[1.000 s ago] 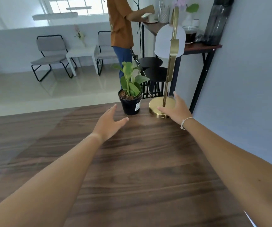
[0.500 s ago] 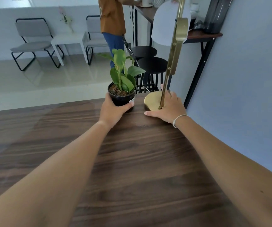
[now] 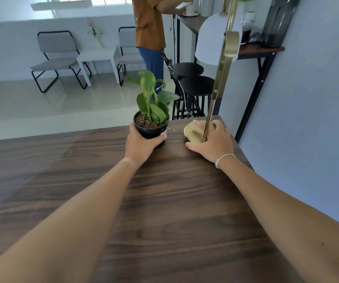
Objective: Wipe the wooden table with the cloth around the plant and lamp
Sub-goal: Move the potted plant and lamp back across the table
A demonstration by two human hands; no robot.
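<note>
— Wooden table (image 3: pixel 164 211): where does it sit for you, and what is on it?

— It runs out from under your arms to a far edge, dark-grained, with its right side near the blue-grey wall (image 3: pixel 317 119). The plant (image 3: pixel 154 103) and the lamp (image 3: pixel 223 64) stand at the far end, close to the right corner, near each other but apart. No cloth shows in the head view.

— What is your left hand (image 3: pixel 140 146) doing?

— It is wrapped around the near side of the plant's black pot (image 3: pixel 151 130). Your thumb lies on the right of the pot by a pale label, and the fingers curl round the left, so the hand is closed on the pot. I cannot tell whether the pot's bottom rests on the wood or is just off it.

— And your right hand (image 3: pixel 213 142)?

— It lies over the lamp's round brass base (image 3: pixel 193 132). The thin stem rises between thumb and fingers; your fingers reach round the far right of the disc and the thumb sits at its near edge. The hand grips the base. A pale string bracelet (image 3: pixel 224 158) circles that wrist.

— How does the lamp stand?

— Its stem leans to the right as it rises, and the white shade (image 3: pixel 209 41) hangs up high behind it.

— Anything beyond the table?

— Someone in an orange shirt (image 3: pixel 148 21) stands at a tall counter (image 3: pixel 252 51), with two black stools (image 3: pixel 197 82) beside it. Grey chairs (image 3: pixel 56 56) flank a small white table (image 3: pixel 97 56) on the pale floor.
</note>
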